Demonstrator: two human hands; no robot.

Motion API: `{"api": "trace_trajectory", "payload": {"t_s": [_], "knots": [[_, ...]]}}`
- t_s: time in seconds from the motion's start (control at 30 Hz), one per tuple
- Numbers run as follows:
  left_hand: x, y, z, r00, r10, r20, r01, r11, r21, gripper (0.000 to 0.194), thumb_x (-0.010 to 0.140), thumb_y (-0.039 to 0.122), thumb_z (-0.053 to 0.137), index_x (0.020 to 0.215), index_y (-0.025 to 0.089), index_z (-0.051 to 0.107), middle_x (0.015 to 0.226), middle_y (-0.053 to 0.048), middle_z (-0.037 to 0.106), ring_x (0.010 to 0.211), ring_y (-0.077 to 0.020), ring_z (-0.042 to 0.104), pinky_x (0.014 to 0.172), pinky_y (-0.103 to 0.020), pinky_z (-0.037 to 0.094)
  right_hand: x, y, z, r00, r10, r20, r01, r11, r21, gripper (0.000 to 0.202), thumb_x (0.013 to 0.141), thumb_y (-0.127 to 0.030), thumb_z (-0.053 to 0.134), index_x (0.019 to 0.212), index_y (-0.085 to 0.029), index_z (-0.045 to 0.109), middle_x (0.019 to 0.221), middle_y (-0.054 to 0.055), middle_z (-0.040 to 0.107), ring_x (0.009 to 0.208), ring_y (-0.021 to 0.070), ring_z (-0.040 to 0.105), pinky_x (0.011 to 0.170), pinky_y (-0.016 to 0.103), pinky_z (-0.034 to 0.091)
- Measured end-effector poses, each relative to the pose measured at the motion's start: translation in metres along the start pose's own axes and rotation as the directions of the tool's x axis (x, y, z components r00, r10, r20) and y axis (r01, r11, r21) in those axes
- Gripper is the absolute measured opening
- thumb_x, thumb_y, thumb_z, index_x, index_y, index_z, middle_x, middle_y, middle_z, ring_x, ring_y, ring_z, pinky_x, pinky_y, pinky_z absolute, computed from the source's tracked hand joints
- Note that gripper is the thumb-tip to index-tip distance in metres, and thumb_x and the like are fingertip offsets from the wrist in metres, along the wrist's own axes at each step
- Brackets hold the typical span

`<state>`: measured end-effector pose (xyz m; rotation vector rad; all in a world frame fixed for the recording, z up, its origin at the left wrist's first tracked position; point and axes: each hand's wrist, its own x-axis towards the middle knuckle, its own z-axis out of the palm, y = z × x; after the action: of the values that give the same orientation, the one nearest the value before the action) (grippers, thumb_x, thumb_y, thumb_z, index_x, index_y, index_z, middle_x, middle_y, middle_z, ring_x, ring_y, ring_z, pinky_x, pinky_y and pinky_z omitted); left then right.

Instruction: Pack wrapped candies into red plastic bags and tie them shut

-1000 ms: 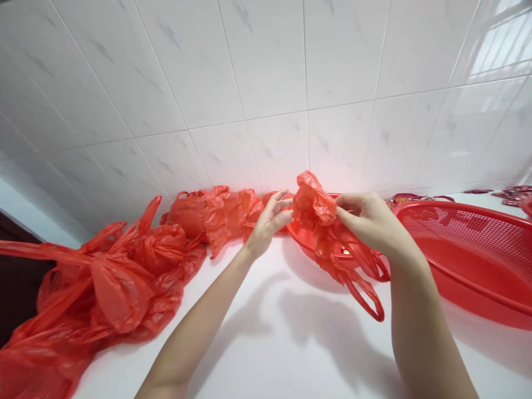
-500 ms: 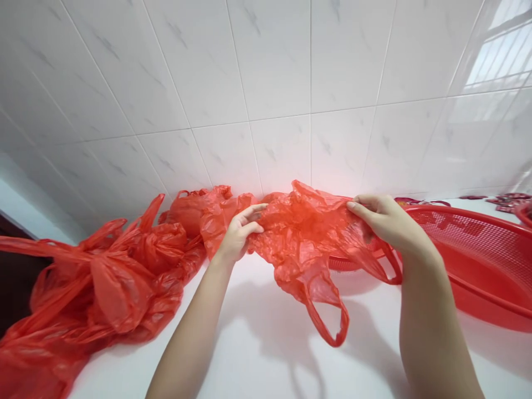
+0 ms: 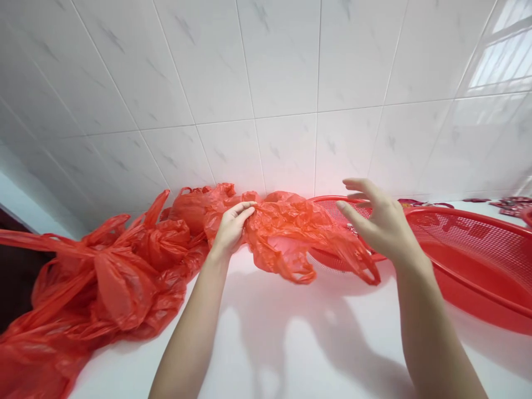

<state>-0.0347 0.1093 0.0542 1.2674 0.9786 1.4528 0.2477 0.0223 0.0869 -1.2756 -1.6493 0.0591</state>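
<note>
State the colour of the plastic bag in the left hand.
The plastic bag is translucent red; the head view shows it best.

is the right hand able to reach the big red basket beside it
Probably yes: the right hand is open and empty, and the plastic bag in the left hand doesn't block the big red basket.
</note>
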Motion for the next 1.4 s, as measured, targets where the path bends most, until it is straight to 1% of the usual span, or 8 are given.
{"api": "trace_trajectory", "payload": {"t_s": [0.27, 0.6, 0.77, 0.87, 0.97, 1.07, 1.27, 1.4], "knots": [[0.0, 0.0, 0.002, 0.992, -0.084, 0.098, 0.086, 0.996, -0.022, 0.032, 0.065, 0.034, 0.08, 0.09, 0.019, 0.068, 0.082, 0.0, 0.071, 0.071, -0.0153, 0.065, 0.069, -0.027, 0.052, -0.021, -0.031, 0.066, 0.843, 0.007, 0.538, 0.2, 0.924, -0.326, 0.092, 0.081, -0.021, 0.067, 0.161, -0.021, 0.022, 0.159, 0.022, 0.038, 0.143, 0.0413, 0.041, 0.106, 0.055, 0.042], [0.008, 0.001, -0.03, 0.976, -0.168, 0.136, 0.101, 0.912, 0.398, 0.038, 0.063, 0.048, 0.079, 0.083, 0.017, 0.072, 0.086, -0.005, 0.073, 0.075, -0.0192, 0.066, 0.067, -0.028, 0.049, 0.003, -0.013, 0.041, 0.924, 0.181, 0.336, -0.138, 0.979, -0.149, 0.039, 0.062, 0.002, 0.043, 0.083, -0.02, 0.067, 0.077, 0.002, 0.07, 0.074, 0.0202, 0.062, 0.065, 0.027, 0.038], [-0.007, 0.011, -0.013, 0.982, 0.184, 0.043, -0.176, 0.809, 0.561, 0.035, 0.076, 0.041, 0.071, 0.102, 0.018, 0.072, 0.116, -0.009, 0.073, 0.103, -0.0246, 0.068, 0.091, -0.036, 0.053, -0.004, -0.02, 0.035, 0.871, 0.266, 0.413, -0.203, 0.96, -0.191, 0.028, 0.065, -0.003, 0.045, 0.075, -0.021, 0.064, 0.066, 0.001, 0.064, 0.065, 0.0181, 0.056, 0.058, 0.027, 0.032], [-0.042, 0.03, 0.012, 0.921, 0.303, 0.247, -0.385, 0.809, 0.445, 0.024, 0.086, 0.038, 0.066, 0.101, 0.02, 0.072, 0.106, -0.006, 0.074, 0.096, -0.0208, 0.069, 0.088, -0.032, 0.054, -0.006, -0.02, 0.038, 0.855, 0.268, 0.444, -0.193, 0.959, -0.209, 0.03, 0.066, -0.002, 0.045, 0.08, -0.02, 0.065, 0.073, 0.002, 0.067, 0.069, 0.0181, 0.058, 0.059, 0.027, 0.032], [-0.084, 0.044, 0.037, 0.712, 0.108, 0.694, -0.481, 0.796, 0.368, 0.023, 0.097, 0.032, 0.053, 0.104, 0.021, 0.071, 0.097, -0.004, 0.075, 0.088, -0.0178, 0.07, 0.08, -0.028, 0.054, -0.006, -0.018, 0.043, 0.833, 0.267, 0.485, -0.147, 0.951, -0.271, 0.026, 0.065, -0.001, 0.045, 0.076, -0.02, 0.06, 0.07, 0.002, 0.063, 0.065, 0.0167, 0.055, 0.059, 0.027, 0.03], [-0.109, 0.041, 0.055, 0.569, -0.14, 0.81, -0.607, 0.594, 0.529, 0.03, 0.102, 0.029, 0.039, 0.109, 0.021, 0.067, 0.104, -0.006, 0.073, 0.091, -0.02, 0.069, 0.081, -0.031, 0.052, -0.006, -0.016, 0.046, 0.807, 0.247, 0.537, -0.07, 0.942, -0.328, 0.021, 0.066, 0.0, 0.045, 0.067, -0.021, 0.049, 0.061, -0.001, 0.056, 0.058, 0.0148, 0.048, 0.057, 0.028, 0.027], [-0.088, 0.02, 0.058, 0.763, -0.361, 0.536, -0.516, 0.158, 0.842, 0.03, 0.101, 0.027, 0.033, 0.102, 0.02, 0.062, 0.099, -0.01, 0.07, 0.092, -0.0269, 0.067, 0.078, -0.037, 0.048, -0.016, -0.01, 0.032, 0.641, 0.2, 0.741, -0.059, 0.975, -0.213, 0.018, 0.084, -0.015, 0.05, 0.068, -0.021, 0.044, 0.066, -0.002, 0.053, 0.06, 0.0136, 0.049, 0.056, 0.026, 0.032], [-0.07, 0.014, 0.052, 0.741, -0.444, 0.504, -0.519, 0.098, 0.849, 0.024, 0.083, 0.019, 0.053, 0.06, 0.02, 0.044, 0.062, 0.0, 0.055, 0.072, -0.0207, 0.059, 0.083, -0.037, 0.041, -0.032, 0.002, 0.018, 0.488, 0.186, 0.853, -0.115, 0.982, -0.148, 0.016, 0.088, -0.032, 0.058, 0.078, -0.021, 0.053, 0.079, 0.0, 0.063, 0.068, 0.0148, 0.056, 0.057, 0.025, 0.037]]}}
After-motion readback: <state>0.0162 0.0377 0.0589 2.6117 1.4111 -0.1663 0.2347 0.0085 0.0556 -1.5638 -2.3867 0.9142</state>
